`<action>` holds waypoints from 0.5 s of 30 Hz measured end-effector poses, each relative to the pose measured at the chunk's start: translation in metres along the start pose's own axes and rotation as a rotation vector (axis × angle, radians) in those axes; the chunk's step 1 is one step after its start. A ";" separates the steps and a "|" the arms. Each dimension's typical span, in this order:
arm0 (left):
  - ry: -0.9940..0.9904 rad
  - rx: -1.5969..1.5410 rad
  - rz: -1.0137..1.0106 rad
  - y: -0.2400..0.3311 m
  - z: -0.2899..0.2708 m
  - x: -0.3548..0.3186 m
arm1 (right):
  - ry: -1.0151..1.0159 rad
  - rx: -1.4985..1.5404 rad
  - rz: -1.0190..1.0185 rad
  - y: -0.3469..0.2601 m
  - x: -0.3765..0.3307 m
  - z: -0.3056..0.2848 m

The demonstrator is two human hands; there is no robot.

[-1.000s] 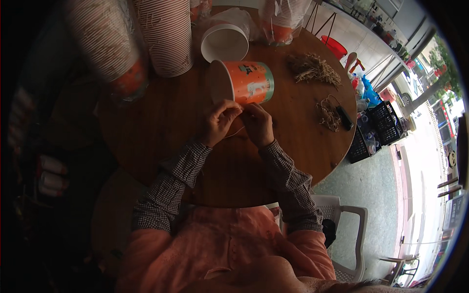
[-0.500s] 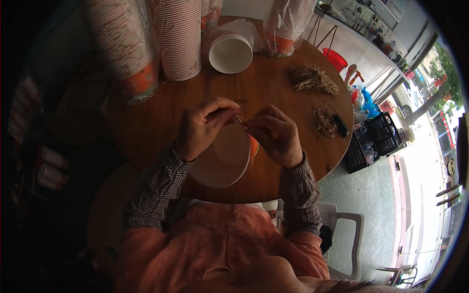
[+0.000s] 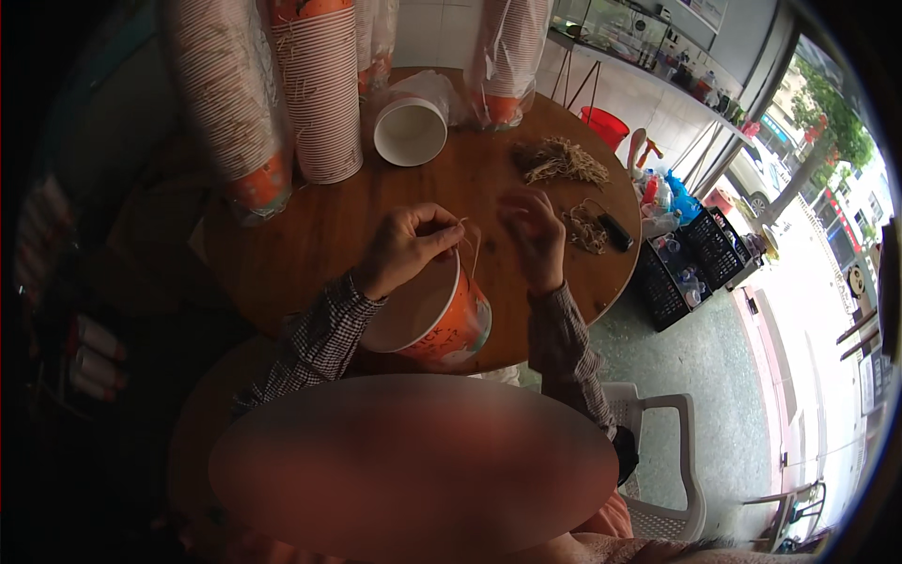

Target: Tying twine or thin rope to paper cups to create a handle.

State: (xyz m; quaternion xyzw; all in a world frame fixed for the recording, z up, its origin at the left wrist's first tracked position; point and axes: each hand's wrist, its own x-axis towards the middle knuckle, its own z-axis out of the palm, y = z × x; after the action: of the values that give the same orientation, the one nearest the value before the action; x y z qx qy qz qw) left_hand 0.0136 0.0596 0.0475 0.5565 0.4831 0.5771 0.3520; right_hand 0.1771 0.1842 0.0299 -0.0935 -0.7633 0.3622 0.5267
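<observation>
Landmark: a round brown wooden table (image 3: 310, 235) is filling the middle of the view, and every place below is being given relative to it.
Left hand: the left hand (image 3: 406, 246) is hovering over the table's near edge, its fingers curled and pinching a thin pale paper string (image 3: 467, 246) right at the rim of the bucket.
Right hand: the right hand (image 3: 534, 235) is hanging just above the table's near right part, fingers loosely spread and blurred; whether it is gripping anything cannot be told.
Bucket: a large orange paper bucket with a white inside (image 3: 427, 315) is tilting at the table's near edge, its mouth facing the left hand, partly overhanging toward the person.
String: it is running down from the left fingertips along the bucket's rim.
Loose strings: a bundle of tan paper strings (image 3: 561, 160) is lying on the table's far right part; a smaller tangle of string (image 3: 584, 228) is lying nearer the right edge, with a small black oblong object (image 3: 616, 232) just beside it.
Spare bucket: a white-lined paper bucket lying on its side (image 3: 410, 130) is resting at the table's far side.
Stacks: tall stacks of striped paper buckets (image 3: 319, 94) are standing along the table's far left.
Chair: a white plastic chair (image 3: 672, 470) is standing off the table's near right side.
</observation>
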 end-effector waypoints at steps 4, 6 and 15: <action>0.075 -0.006 0.078 0.005 0.006 0.001 | 0.036 0.158 0.262 -0.006 -0.038 0.006; 0.094 0.007 0.084 0.006 0.010 0.001 | 0.043 0.249 0.347 -0.026 -0.041 0.015; 0.115 0.085 0.136 -0.002 0.021 0.014 | 0.205 0.555 0.476 -0.014 -0.040 0.021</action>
State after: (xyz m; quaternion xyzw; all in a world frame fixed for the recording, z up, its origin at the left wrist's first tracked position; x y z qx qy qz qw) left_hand 0.0323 0.0765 0.0476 0.5683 0.4878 0.6096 0.2596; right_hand 0.1793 0.1431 0.0057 -0.1578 -0.5367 0.6561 0.5066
